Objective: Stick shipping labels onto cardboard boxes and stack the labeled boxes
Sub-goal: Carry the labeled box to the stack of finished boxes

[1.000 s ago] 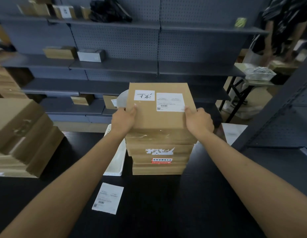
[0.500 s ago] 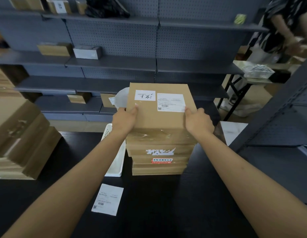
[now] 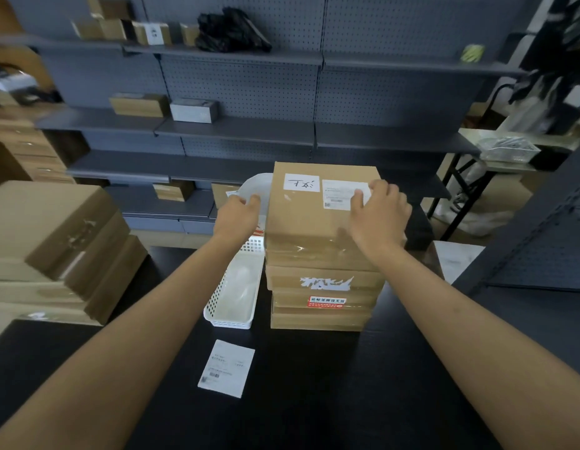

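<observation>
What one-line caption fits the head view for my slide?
Right hand presses the shipping label on the top box of the stack; left hand holds a white sheet beside it.

Just two bare forearms coming in from the bottom corners, no sleeves anywhere in shot, so whatever top is worn ends above what the camera catches. No watch, no bracelet, no gloves on either wrist. The left hand (image 3: 237, 216) and right hand (image 3: 377, 216) are both bare too, no rings that I can make out, nails short and plain. The rest of the body stays out of frame.
</observation>
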Tool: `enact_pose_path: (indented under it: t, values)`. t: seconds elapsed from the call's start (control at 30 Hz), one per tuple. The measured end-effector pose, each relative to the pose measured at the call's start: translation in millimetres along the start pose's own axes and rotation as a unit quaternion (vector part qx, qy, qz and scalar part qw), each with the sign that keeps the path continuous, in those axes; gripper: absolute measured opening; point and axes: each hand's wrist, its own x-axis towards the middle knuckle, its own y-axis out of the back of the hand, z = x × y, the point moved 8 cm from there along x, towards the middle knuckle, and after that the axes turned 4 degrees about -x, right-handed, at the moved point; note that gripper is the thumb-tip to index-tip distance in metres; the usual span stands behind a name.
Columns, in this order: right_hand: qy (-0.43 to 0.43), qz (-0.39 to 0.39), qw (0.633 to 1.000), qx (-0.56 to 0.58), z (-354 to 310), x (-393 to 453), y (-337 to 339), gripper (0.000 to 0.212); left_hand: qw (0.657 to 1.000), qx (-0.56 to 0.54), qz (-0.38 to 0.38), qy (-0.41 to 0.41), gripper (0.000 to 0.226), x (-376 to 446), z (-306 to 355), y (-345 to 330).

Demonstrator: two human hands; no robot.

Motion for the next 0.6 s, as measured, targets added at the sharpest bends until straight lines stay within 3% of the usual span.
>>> enact_pose_path:
  t: [0.3,0.43,0.6]
  values:
    - [0.192,-0.016,0.980,0.051,-169.4,-78.7,-38.7,0.023,1.000,0.015,0.008,-0.004,0.056,10.8,-74.6,92.6]
    - [0.194,-0.034,0.978,0.065,-226.6,-125.6,-67.0,0.022,0.999,0.044,-0.019,0.004,0.045,27.1,-127.4,139.3]
    - [0.161,-0.115,0.977,0.083,-269.4,-170.7,-110.4,0.023,0.998,0.065,-0.024,0.011,0.043,37.9,-172.4,192.5]
